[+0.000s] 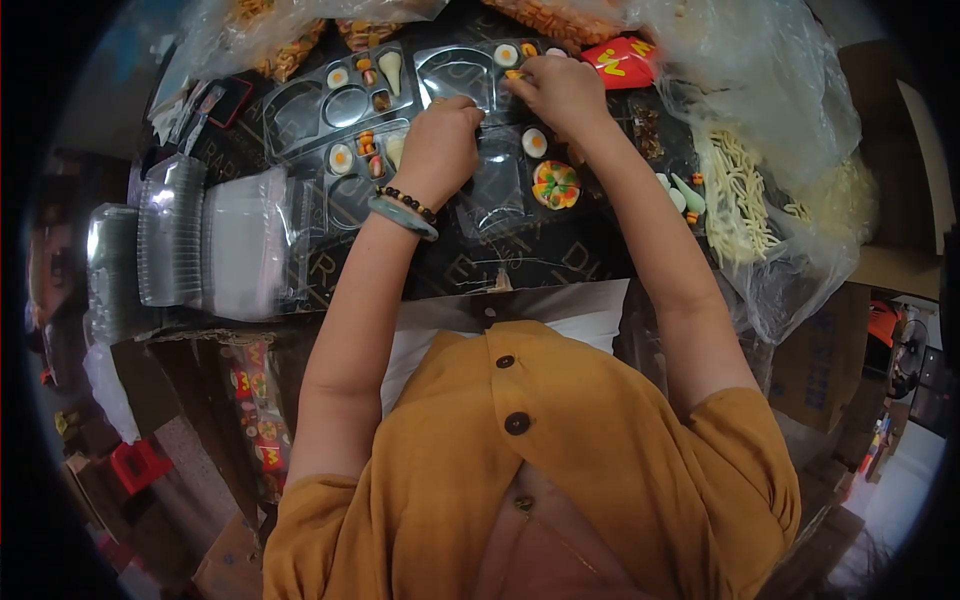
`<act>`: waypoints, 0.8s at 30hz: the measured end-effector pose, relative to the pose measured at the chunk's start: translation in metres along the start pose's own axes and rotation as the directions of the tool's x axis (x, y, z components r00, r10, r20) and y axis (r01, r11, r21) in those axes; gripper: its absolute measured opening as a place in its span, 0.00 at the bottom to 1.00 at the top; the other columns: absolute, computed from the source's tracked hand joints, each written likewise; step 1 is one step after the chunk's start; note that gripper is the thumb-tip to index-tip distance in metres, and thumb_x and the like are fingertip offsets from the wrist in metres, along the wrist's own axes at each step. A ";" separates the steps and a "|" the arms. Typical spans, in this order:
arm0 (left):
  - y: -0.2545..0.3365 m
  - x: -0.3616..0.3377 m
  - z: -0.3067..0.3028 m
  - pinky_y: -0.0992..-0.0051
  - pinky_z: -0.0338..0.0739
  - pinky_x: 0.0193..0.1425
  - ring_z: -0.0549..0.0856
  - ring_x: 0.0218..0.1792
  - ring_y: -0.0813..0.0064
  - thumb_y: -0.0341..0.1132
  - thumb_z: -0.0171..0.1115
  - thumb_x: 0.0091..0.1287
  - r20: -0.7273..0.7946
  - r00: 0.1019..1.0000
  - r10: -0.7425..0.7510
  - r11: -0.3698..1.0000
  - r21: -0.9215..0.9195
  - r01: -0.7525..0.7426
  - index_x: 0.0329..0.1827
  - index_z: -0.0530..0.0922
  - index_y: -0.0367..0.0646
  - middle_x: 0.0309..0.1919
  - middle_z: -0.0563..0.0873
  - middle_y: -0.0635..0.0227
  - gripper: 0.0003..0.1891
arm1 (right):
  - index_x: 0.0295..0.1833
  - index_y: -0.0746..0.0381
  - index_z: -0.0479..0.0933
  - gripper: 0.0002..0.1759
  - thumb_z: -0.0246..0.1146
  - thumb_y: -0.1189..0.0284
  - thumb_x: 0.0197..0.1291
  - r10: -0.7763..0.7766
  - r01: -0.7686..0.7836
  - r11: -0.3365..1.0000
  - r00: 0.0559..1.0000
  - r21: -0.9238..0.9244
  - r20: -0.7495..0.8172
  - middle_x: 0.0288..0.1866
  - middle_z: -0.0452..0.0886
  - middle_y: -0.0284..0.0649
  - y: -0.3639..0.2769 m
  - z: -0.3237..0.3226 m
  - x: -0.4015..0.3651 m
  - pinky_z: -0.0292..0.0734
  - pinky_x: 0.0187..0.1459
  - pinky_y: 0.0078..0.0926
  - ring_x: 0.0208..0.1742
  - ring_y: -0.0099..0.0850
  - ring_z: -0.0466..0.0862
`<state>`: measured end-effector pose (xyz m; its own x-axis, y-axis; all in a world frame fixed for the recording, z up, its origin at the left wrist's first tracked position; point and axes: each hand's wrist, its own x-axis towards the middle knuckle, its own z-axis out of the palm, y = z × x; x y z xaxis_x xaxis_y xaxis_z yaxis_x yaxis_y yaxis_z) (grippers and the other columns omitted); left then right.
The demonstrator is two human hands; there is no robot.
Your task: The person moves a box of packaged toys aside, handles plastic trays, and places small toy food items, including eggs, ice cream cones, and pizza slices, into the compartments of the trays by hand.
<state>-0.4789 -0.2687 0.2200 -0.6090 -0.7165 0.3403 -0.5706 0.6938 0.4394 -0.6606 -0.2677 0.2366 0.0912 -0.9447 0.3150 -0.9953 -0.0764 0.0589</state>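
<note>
My left hand (447,142) is over the middle of the clear plastic trays, its fingers curled together; whatever they hold, if anything, is hidden. At the upper right tray (455,78), my right hand (560,92) pinches close to a small yellow-orange piece (514,75), beside a toy fried egg (507,55). Below my right hand lie another toy egg (534,143) and a round toy pizza (556,185). The left trays (292,115) hold toy eggs, small orange pieces and a pale cone-shaped piece (390,73).
Stacked clear lids (171,230) and plastic bags (243,240) stand at the left. A red packet (618,62) lies at the upper right. Pale noodle-like pieces (738,195) spill from a clear bag (800,250). Bags of orange pieces (291,50) line the back.
</note>
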 end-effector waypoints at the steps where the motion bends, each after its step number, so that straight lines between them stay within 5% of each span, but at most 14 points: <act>1: 0.000 -0.001 0.000 0.65 0.74 0.46 0.79 0.43 0.56 0.22 0.52 0.56 -0.006 1.000 -0.008 1.000 -0.013 0.008 0.38 0.80 0.36 0.40 0.82 0.58 0.10 | 0.34 0.58 0.82 0.14 0.62 0.59 0.53 0.108 -0.100 0.969 0.994 0.225 -0.026 0.29 0.82 0.39 0.010 -0.005 -0.004 0.74 0.34 0.33 0.33 0.35 0.82; 3: 0.000 -0.001 0.003 0.65 0.74 0.47 0.79 0.43 0.56 0.23 0.52 0.57 -0.017 1.000 -0.022 0.999 -0.031 0.021 0.37 0.80 0.36 0.40 0.82 0.58 0.10 | 0.39 0.57 0.82 0.15 0.64 0.58 0.52 0.272 -0.266 0.808 0.960 0.525 0.069 0.32 0.83 0.39 0.032 -0.024 -0.011 0.75 0.35 0.32 0.35 0.34 0.83; 5: -0.001 -0.002 0.007 0.65 0.76 0.44 0.80 0.41 0.58 0.22 0.54 0.51 -0.096 0.995 0.008 1.000 -0.028 -0.010 0.29 0.80 0.35 0.36 0.82 0.60 0.07 | 0.39 0.57 0.82 0.14 0.64 0.60 0.51 0.226 -0.219 0.805 0.972 0.552 0.056 0.32 0.83 0.40 0.057 -0.017 -0.022 0.75 0.35 0.32 0.34 0.34 0.83; 8: 0.000 -0.002 0.007 0.64 0.76 0.44 0.80 0.41 0.58 0.23 0.54 0.52 -0.103 0.995 0.014 1.000 -0.015 -0.015 0.29 0.81 0.36 0.36 0.82 0.60 0.07 | 0.39 0.58 0.83 0.11 0.66 0.65 0.50 0.193 -0.212 0.778 0.977 0.591 0.096 0.33 0.82 0.41 0.062 -0.010 -0.033 0.75 0.36 0.32 0.34 0.36 0.82; 14: 0.000 -0.002 0.004 0.64 0.75 0.44 0.80 0.40 0.58 0.24 0.54 0.53 -0.083 0.996 0.011 1.000 -0.007 -0.011 0.29 0.80 0.36 0.36 0.82 0.60 0.06 | 0.35 0.57 0.83 0.08 0.65 0.68 0.49 -0.096 0.113 0.954 0.993 0.279 -0.074 0.28 0.78 0.39 0.059 0.001 -0.038 0.74 0.34 0.35 0.32 0.38 0.80; 21: 0.001 -0.001 0.000 0.65 0.74 0.45 0.80 0.41 0.56 0.25 0.53 0.58 -0.007 1.000 -0.015 1.000 -0.007 0.015 0.36 0.80 0.35 0.39 0.81 0.58 0.08 | 0.31 0.58 0.81 0.05 0.64 0.70 0.49 -0.079 0.122 0.950 0.984 0.289 -0.157 0.25 0.76 0.37 0.053 0.004 -0.036 0.73 0.33 0.35 0.30 0.38 0.79; 24: 0.002 -0.002 -0.001 0.65 0.75 0.45 0.80 0.41 0.56 0.25 0.53 0.58 -0.014 1.000 -0.023 1.000 -0.010 0.022 0.36 0.80 0.35 0.39 0.81 0.58 0.08 | 0.30 0.58 0.81 0.04 0.62 0.70 0.52 -0.172 0.193 0.974 0.971 0.116 -0.168 0.24 0.75 0.35 0.052 0.008 -0.037 0.71 0.36 0.35 0.31 0.37 0.79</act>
<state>-0.4782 -0.2659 0.2207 -0.5880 -0.7329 0.3422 -0.5787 0.6768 0.4550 -0.7161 -0.2390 0.2201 0.2653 -0.8503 0.4545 -0.9559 -0.2937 0.0085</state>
